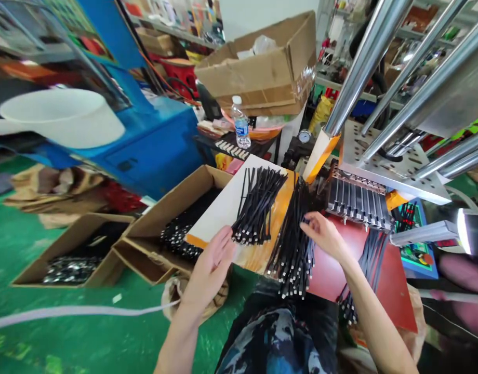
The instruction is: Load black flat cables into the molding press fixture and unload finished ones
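My left hand (211, 264) is open, fingers stretched out, right beside the near end of a bundle of black cables with metal tips (258, 205) lying on a white and orange board (223, 208). My right hand (323, 232) has its fingers curled onto a second, larger pile of black cables (291, 244) that hangs over the edge of a red work surface (328, 270). A metal fixture with ribbed slots (358, 202) sits just beyond the right hand.
An open cardboard box of black cables (176, 228) stands left of the board, with another box (73, 254) further left on the green floor. Shiny steel press columns (363, 67) rise at right. A water bottle (241, 123) and a big carton (262, 67) stand behind.
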Demonstrator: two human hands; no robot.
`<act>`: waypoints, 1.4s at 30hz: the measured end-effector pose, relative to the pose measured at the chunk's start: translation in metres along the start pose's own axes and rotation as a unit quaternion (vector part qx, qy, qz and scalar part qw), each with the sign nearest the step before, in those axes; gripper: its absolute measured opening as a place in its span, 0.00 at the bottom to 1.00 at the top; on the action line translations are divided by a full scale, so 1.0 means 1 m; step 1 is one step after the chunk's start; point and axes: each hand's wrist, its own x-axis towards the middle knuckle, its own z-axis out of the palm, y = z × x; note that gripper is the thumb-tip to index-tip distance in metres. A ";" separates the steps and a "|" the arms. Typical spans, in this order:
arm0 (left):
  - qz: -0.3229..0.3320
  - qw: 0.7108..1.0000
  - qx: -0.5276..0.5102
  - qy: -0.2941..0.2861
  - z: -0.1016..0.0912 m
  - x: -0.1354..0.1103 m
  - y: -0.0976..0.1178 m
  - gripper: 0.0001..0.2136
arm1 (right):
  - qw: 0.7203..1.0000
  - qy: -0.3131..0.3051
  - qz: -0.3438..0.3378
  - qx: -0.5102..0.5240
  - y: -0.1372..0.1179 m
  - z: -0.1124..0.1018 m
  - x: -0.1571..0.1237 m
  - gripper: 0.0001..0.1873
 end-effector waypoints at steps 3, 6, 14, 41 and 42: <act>0.043 0.998 0.037 0.012 0.005 -0.018 0.004 0.27 | 0.986 0.051 -0.005 -0.158 0.040 0.007 -0.082 0.16; 0.040 0.995 0.033 -0.090 0.020 -0.024 0.013 0.19 | 0.974 0.072 0.007 -0.213 0.056 0.028 -0.119 0.10; -0.194 0.910 -0.160 -0.330 0.080 -0.048 0.012 0.30 | 0.987 0.105 -0.008 -0.118 0.032 0.020 -0.145 0.21; -0.064 0.836 0.116 -0.532 0.204 -0.050 0.019 0.19 | 0.927 0.287 0.221 0.094 0.099 -0.007 -0.238 0.29; -0.065 0.837 0.117 -0.531 0.205 -0.050 0.019 0.19 | 0.926 0.294 0.218 0.095 0.098 -0.006 -0.237 0.29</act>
